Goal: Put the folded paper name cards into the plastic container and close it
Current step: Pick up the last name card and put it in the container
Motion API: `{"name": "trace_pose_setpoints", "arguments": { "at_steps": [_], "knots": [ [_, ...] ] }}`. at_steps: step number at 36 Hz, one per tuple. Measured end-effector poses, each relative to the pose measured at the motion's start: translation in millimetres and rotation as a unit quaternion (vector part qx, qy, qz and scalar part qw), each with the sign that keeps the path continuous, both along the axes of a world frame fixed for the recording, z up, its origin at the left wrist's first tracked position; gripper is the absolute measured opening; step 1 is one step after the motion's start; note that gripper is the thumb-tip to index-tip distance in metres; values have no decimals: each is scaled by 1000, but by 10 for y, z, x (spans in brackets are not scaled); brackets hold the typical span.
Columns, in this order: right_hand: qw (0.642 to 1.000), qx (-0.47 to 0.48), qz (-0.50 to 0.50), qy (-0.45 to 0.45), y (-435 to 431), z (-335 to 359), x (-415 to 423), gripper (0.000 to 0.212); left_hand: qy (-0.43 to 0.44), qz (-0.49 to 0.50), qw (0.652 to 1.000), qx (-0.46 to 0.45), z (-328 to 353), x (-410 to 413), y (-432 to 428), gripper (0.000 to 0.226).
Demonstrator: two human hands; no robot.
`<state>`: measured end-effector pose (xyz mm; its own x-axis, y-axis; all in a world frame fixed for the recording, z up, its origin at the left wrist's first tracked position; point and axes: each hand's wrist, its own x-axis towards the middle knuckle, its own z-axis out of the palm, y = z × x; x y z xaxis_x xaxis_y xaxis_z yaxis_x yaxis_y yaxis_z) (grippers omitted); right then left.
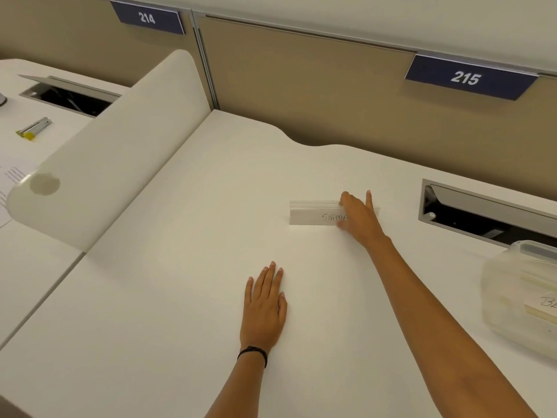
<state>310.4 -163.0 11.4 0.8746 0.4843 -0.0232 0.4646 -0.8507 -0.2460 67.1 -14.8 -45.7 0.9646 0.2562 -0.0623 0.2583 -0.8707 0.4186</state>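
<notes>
A folded white paper name card with "SIGMA" written on it stands on the white desk at mid right. My right hand is stretched out to it, fingers over its top and thumb on its front, gripping its right end. My left hand lies flat on the desk, fingers together, holding nothing. A clear plastic container sits at the right edge, without a lid on it, with several cards inside; one shows the letters "BE".
A curved white divider separates this desk from the left one, where a stapler-like tool and papers lie. An open cable tray is set into the desk behind the container. Beige partitions carry the signs 214 and 215.
</notes>
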Motion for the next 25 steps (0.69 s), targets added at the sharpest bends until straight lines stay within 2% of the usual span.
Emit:
{"name": "trace_pose_setpoints", "arguments": {
  "at_steps": [6, 10, 13, 17, 25],
  "knots": [
    [999, -8, -5, 46, -11, 95, -10, 37, -4, 3, 1000, -3, 4, 0, -4, 54],
    [995, -61, 0, 77, 5, 199, -25, 44, -6, 2, 1000, 0, 8, -2, -7, 55],
    [991, -86, 6, 101, -24, 254, -64, 64, -10, 3, 1000, 2, -4, -2, -8, 55],
    [990, -61, 3, 125, -149, 348, -211, 76, -15, 3, 1000, 1, -53, -8, -1, 51],
    [992, -3, -29, 121, -458, 516, -700, 71, -23, -1, 1000, 17, -33, -32, -18, 58]
  ]
}}
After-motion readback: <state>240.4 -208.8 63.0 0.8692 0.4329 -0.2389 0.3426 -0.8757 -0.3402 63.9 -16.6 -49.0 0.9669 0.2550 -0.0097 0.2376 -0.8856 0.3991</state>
